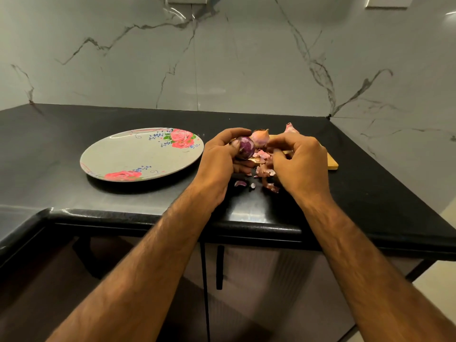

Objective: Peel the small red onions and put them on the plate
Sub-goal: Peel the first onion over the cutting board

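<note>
So, a small red onion (246,147), mostly peeled and shiny purple, is being held in the left grip (219,156), with thumb and fingers being wrapped round it just above the black counter (98,193). The right grip (298,161) is being held at its 3 o'clock, close by, with the fingers curled inward. Whether anything is being pinched there can't be told. A second onion (261,138), skin on, is being rested on the wooden board (332,162) at 1 o'clock of the held one, right beside it. Loose peels (265,169) are being piled at 6 o'clock of the held onion, between both hands and spilling onto the counter. The flowery plate (138,156) is being seen at 9 o'clock of the left grip, flat on the counter, near it but not touching.
</note>
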